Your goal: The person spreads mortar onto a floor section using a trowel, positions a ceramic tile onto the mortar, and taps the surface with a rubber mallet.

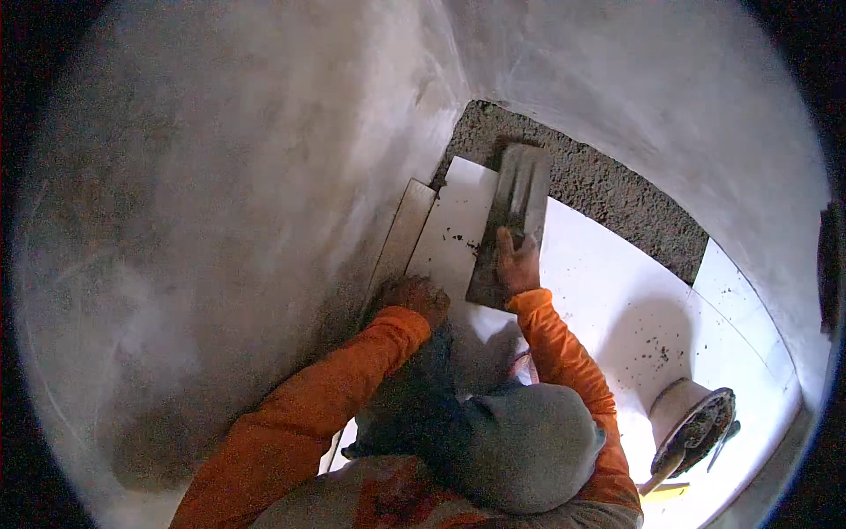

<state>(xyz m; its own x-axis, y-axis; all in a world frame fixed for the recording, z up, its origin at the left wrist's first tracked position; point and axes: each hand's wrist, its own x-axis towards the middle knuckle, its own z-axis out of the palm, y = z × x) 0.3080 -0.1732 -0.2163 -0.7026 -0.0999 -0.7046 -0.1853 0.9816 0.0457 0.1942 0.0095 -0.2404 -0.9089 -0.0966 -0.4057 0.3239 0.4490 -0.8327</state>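
My right hand (520, 264) grips a cement-smeared grey trowel (520, 189) that lies across a white floor tile (454, 216) and onto the strip of grey mortar (617, 194) by the back wall. My left hand (416, 300), its fingers curled, is at the near end of a narrow tile strip (401, 227) along the left wall; what it holds, if anything, is hidden. Dark specks of mortar are scattered on the tiles.
Bare plastered walls (203, 176) enclose the left and back. A bucket with mortar (692, 428) and a tool handle stands on the tiles at the right, with a yellow object (665, 492) below it. My bent leg (520, 441) fills the lower middle.
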